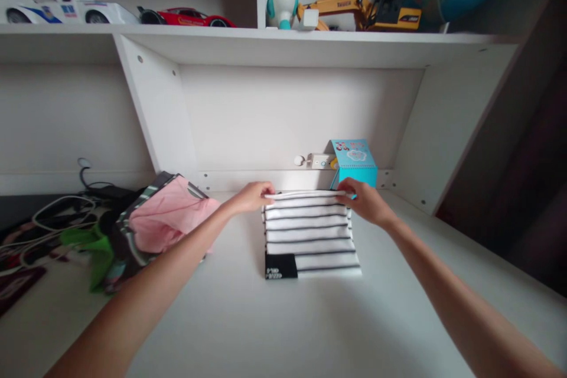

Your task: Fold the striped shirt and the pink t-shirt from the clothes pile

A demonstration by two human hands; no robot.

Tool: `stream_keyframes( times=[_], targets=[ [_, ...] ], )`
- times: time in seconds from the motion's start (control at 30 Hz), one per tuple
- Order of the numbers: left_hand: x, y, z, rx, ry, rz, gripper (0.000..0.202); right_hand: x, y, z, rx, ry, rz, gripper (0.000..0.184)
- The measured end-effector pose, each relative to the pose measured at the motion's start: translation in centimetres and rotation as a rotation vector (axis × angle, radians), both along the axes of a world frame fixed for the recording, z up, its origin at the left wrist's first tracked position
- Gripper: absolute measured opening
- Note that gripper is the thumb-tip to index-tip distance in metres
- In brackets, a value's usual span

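Lying flat near the back edge of the white desk (248, 319), the folded striped garment (310, 236) is pinched at its far corners by the left hand (252, 196) and right hand (365, 201), fingers closed on the cloth.

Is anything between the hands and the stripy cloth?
No. The left hand and right hand both already grip the far edge of the striped cloth, one at each corner. The blue box stands behind it, not between.
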State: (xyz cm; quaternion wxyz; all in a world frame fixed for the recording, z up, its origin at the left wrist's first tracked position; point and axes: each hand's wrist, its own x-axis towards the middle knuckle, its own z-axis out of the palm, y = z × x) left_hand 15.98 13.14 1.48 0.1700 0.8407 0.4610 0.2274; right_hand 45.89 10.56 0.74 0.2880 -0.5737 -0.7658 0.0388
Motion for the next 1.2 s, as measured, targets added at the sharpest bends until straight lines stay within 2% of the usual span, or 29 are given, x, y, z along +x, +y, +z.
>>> stream_keyframes(
  times=[0.07,0.1,0.17,0.2,0.27,0.33,0.4,0.47,0.57,0.63,0.7,0.77,0.83,0.93,1.0,1.07,1.13,1.2],
  targets=[
    [0.0,-2.8,3.0,0.148,-0.121,-0.053,0.019,0.7,-2.9,2.3,0.153,0.062,0.024,0.018],
    [0.0,-4.4,3.9,0.196,-0.145,-0.076,0.018,1.0,-4.6,2.9,0.228,0.081,0.041,0.017],
    [-0.1,-7.4,4.4,0.235,-0.109,-0.106,0.016,1.1,-7.9,2.7,0.323,0.081,0.071,0.015],
    [-0.3,-8.7,3.9,0.237,-0.064,-0.122,0.017,1.0,-9.5,2.0,0.323,0.058,0.082,0.012],
    [-0.8,-10.7,1.8,0.214,0.061,-0.161,0.03,0.6,-12.5,0.1,0.193,-0.018,0.139,0.01],
    [-1.3,-12.1,-0.9,0.142,0.214,-0.229,0.046,0.1,-14.6,-1.8,-0.056,-0.099,0.262,0.013],
    [-1.4,-13.2,-3.1,0.054,0.33,-0.281,0.054,-0.1,-15.3,-3.0,-0.291,-0.124,0.361,0.018],
    [-0.4,-14.3,-4.5,0.024,0.364,-0.299,0.057,-0.2,-14.4,-4.0,-0.345,-0.077,0.376,0.025],
    [3.0,-15.9,-5.8,0.098,0.325,-0.321,0.066,-0.1,-10.6,-5.8,-0.19,-0.061,0.33,0.032],
    [5.6,-16.7,-6.6,0.134,0.304,-0.354,0.073,0.0,-8.0,-7.4,-0.152,-0.122,0.309,0.032],
    [7.3,-17.1,-7.4,0.16,0.294,-0.349,0.074,0.1,-6.6,-8.8,-0.158,-0.162,0.284,0.032],
    [7.7,-16.9,-7.8,0.195,0.298,-0.328,0.068,0.2,-6.9,-9.7,-0.146,-0.168,0.245,0.032],
    [6.7,-16.2,-7.6,0.218,0.314,-0.312,0.056,0.0,-8.8,-9.9,-0.123,-0.191,0.19,0.033],
    [4.0,-14.1,-7.3,0.21,0.36,-0.267,0.04,-1.7,-13.6,-9.5,-0.103,-0.263,0.136,0.034],
    [2.1,-12.4,-7.5,0.217,0.398,-0.202,0.029,-3.7,-17.1,-8.6,-0.143,-0.249,0.19,0.033],
    [0.8,-10.9,-8.1,0.244,0.419,-0.123,0.028,-5.6,-19.8,-7.4,-0.21,-0.158,0.352,0.029],
    [0.0,-10.1,-8.9,0.259,0.41,-0.039,0.038,-6.9,-20.9,-6.4,-0.238,-0.057,0.494,0.026],
    [-0.5,-10.0,-9.4,0.24,0.368,0.02,0.043,-7.2,-20.2,-6.1,-0.185,-0.004,0.463,0.029]
  ],
)
